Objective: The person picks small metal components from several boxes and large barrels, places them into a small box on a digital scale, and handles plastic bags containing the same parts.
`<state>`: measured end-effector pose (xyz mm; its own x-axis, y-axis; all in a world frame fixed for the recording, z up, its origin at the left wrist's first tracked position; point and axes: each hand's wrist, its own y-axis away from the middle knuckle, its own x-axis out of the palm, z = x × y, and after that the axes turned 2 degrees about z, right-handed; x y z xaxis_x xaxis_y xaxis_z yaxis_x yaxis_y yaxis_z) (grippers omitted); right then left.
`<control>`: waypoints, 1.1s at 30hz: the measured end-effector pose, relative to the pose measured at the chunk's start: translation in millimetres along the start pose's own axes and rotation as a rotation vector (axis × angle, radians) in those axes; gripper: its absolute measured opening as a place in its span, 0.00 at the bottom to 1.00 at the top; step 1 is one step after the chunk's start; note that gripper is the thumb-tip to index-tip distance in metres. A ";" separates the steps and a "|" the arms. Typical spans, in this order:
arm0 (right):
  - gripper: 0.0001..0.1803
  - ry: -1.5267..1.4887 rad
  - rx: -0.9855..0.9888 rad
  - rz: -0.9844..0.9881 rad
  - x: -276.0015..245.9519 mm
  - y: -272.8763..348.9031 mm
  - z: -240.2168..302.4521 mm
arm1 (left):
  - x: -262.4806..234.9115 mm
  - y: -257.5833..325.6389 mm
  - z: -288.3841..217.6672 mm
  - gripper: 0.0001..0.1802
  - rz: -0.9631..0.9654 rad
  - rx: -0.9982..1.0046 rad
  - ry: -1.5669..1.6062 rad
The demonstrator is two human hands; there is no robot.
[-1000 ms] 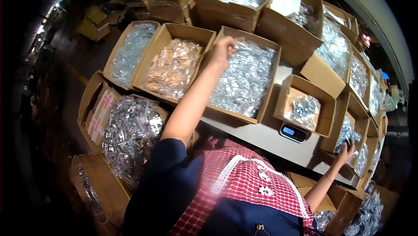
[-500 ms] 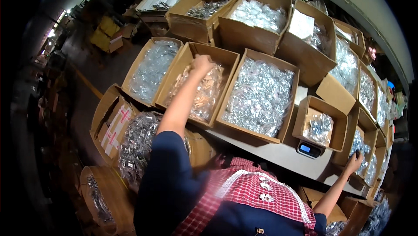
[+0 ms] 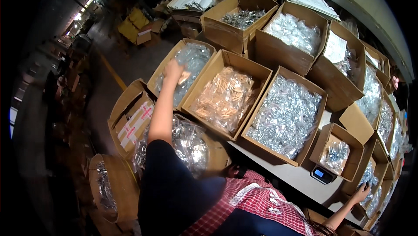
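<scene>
Nearest to me, the person's right hand (image 3: 361, 192) is resting, fingers spread, on the edge of the cartons (image 3: 379, 192) at the far right end of the white table (image 3: 287, 177), close to a small digital scale (image 3: 323, 174); it is holding nothing that I can see. Further out, the left hand (image 3: 173, 69) is reaching into the clear-bag carton (image 3: 185, 68), fingers curled around a small tan packet (image 3: 184, 77), just beside the box of tan packets (image 3: 224, 98). To my eye, a firm pinch matters here, lifting straight up so the slippery bags are not dragged over the rim.
</scene>
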<state>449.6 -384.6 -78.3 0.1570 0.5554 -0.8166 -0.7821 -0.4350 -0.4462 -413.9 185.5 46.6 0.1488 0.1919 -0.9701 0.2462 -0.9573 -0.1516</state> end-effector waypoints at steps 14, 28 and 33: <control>0.16 -0.092 0.108 0.046 -11.2 11.5 23.4 | -39.7 49.0 -96.1 0.10 0.724 0.134 1.799; 0.12 -0.250 0.003 -0.136 -25.3 11.6 82.2 | 81.0 350.9 -462.9 0.24 1.078 0.434 1.213; 0.14 -0.254 -0.041 -0.143 -28.4 15.0 72.7 | 33.2 401.1 -429.4 0.14 0.653 0.670 1.238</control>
<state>389.6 -355.4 -35.2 0.1041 0.7704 -0.6290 -0.7373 -0.3647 -0.5687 101.0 -99.3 35.0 0.8099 -0.5539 -0.1930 -0.5831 -0.7961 -0.1617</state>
